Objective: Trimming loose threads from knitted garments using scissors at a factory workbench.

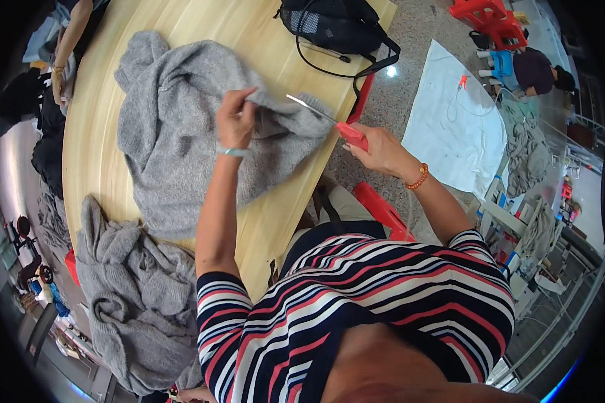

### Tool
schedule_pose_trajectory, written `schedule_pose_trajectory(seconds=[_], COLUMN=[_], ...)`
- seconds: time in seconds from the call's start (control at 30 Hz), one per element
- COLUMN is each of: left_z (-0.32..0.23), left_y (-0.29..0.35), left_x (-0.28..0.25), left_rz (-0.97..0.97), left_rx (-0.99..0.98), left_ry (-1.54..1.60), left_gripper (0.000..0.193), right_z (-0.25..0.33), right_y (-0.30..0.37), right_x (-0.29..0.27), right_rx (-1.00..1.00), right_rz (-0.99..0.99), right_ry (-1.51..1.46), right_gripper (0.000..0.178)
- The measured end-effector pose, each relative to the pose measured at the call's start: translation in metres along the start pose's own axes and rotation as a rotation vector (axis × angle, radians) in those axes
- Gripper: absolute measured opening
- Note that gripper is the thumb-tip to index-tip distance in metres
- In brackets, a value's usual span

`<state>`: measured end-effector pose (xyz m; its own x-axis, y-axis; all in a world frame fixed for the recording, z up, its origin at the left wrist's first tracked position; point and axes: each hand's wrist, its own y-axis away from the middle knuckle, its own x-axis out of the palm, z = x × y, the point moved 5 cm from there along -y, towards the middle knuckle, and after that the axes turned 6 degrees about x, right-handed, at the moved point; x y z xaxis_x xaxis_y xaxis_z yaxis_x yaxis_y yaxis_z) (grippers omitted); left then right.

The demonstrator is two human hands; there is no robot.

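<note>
A grey knitted garment (181,127) lies rumpled across the wooden table in front of me. My left hand (236,121) is over its middle, fingers curled in and the index finger pointing right; what they pinch, if anything, I cannot make out. My right hand (383,153) grips a red-handled tool with a slim metal blade (351,136) at the table's right edge. The blade points up and left across a bunched end of the knit, toward my left hand. Whether it has a second blade cannot be told.
A black bag (333,27) with straps and cords sits at the table's far right. More grey knitwear (141,302) is heaped at lower left. Another person's arm (70,43) shows at the upper left. A white sheet (450,127) covers floor on the right, near a red stool (382,208).
</note>
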<state>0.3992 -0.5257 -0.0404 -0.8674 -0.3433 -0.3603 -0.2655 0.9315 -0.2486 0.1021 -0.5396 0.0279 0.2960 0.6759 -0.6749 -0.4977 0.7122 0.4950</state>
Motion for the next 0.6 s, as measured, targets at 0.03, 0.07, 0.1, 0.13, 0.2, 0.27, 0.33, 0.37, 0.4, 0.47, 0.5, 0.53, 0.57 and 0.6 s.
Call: schedule_pose_trajectory(seconds=[0.03,0.07,0.1,0.13,0.2,0.27,0.33,0.37,0.4,0.47,0.5,0.53,0.57,0.6], left_z=[-0.024,-0.045,-0.063,-0.082,-0.082,-0.099,-0.082,-0.079,-0.088,-0.087,-0.09,-0.08,-0.09,-0.102], left_y=[0.002,0.007,0.016,0.032,0.088,0.158,0.256,0.302,0.347,0.408,0.444,0.424,0.395,0.364], left_x=[-0.025,-0.055,-0.094,-0.136,-0.229,-0.295,-0.349,-0.362,-0.365,-0.368,-0.357,-0.338,-0.307,-0.274], left_rz=[-0.098,-0.193,-0.263,-0.401,-0.697,-0.808,-1.099,-1.171,-1.265,-0.972,-0.888,-0.76,-0.649,-0.572], left_rx=[0.05,0.098,0.072,0.163,0.088,0.018,-0.16,-0.229,-0.338,-0.584,-0.709,-0.64,-0.591,-0.493], left_ry=[0.051,0.104,0.021,-0.005,0.011,-0.127,0.061,-0.002,-0.155,-0.833,-0.946,-1.203,-1.385,-1.362], left_gripper=[0.03,0.032,0.034,0.035,0.033,0.027,0.025,0.023,0.021,0.02,0.023,0.029,0.038,0.039], right_z=[-0.002,-0.004,-0.005,-0.004,-0.003,-0.004,-0.003,-0.001,0.005,0.008,0.019,0.017,0.024,0.029], right_y=[0.001,0.004,0.008,0.012,0.015,0.018,0.018,0.018,0.016,0.015,0.01,0.012,0.011,0.012], right_x=[0.001,0.002,0.004,0.007,0.01,0.017,0.027,0.03,0.036,0.04,0.051,0.045,0.046,0.05], right_rx=[0.0,-0.015,-0.028,-0.034,-0.038,-0.048,-0.067,-0.089,-0.125,-0.135,-0.17,-0.144,-0.145,-0.151], right_rz=[-0.004,-0.051,-0.096,-0.092,-0.107,-0.094,-0.067,-0.081,-0.084,-0.058,-0.027,-0.036,-0.031,-0.02], right_ry=[-0.004,-0.073,-0.142,-0.147,-0.117,-0.102,-0.088,-0.085,-0.081,-0.083,-0.071,-0.071,-0.004,0.063], right_gripper=[0.038,0.038,0.038,0.038,0.039,0.039,0.039,0.036,0.034,0.034,0.034,0.034,0.033,0.033])
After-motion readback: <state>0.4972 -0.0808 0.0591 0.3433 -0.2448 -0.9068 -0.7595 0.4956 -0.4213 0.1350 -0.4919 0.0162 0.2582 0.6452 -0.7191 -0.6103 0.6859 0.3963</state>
